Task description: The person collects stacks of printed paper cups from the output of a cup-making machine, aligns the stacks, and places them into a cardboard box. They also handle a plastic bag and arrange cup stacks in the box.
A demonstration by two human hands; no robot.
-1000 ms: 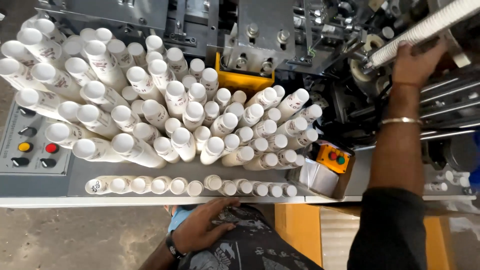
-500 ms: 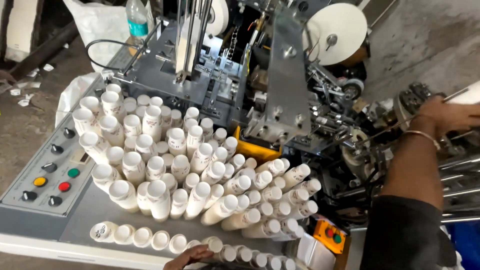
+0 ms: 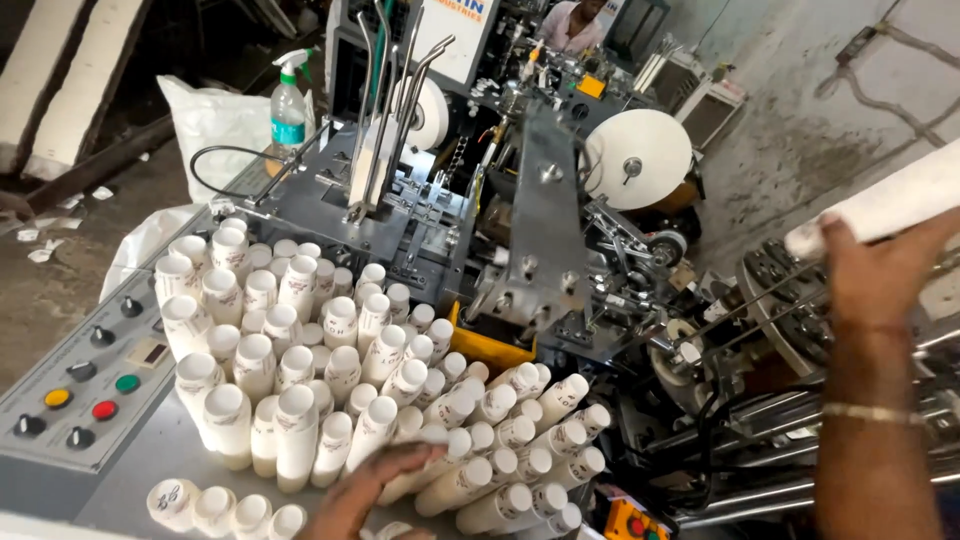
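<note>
Fingers of right hand grip a frame-cropped cup stack; left hand's grip mostly hidden, unclear.

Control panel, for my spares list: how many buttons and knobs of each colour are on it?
Yellow button: 1
Green button: 1
Red button: 1
Black knobs: 5
Total: 8

the left hand is laid flat, fingers spread; the right hand is raised, fingers curled closed.
</note>
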